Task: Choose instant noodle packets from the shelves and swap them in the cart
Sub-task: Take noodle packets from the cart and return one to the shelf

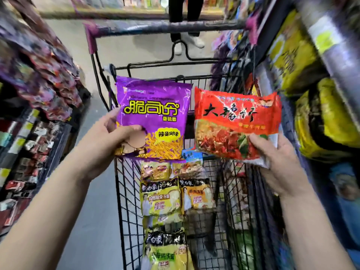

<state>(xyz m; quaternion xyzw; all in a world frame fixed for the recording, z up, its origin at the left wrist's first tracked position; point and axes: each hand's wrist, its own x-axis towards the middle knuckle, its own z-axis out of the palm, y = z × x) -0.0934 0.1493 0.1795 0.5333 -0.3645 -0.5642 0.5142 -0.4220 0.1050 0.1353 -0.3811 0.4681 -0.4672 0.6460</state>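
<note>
My left hand (109, 141) grips a purple noodle packet (153, 115) by its lower left corner, held upright above the black wire cart (124, 191). My right hand (276, 162) holds a red noodle packet (235, 123) by its lower right edge, thumb on the front. The two packets hang side by side over the cart's far end. Below them, in the cart, lie several yellow-and-black noodle packets (161, 199), and one blue packet (190, 155) peeks out under the red one.
Shelves of dark red and purple snack packs (39, 84) line the left side. On the right, shelves hold large yellow bags (327, 121). A person's legs and white shoes (185, 43) stand beyond the cart in the aisle.
</note>
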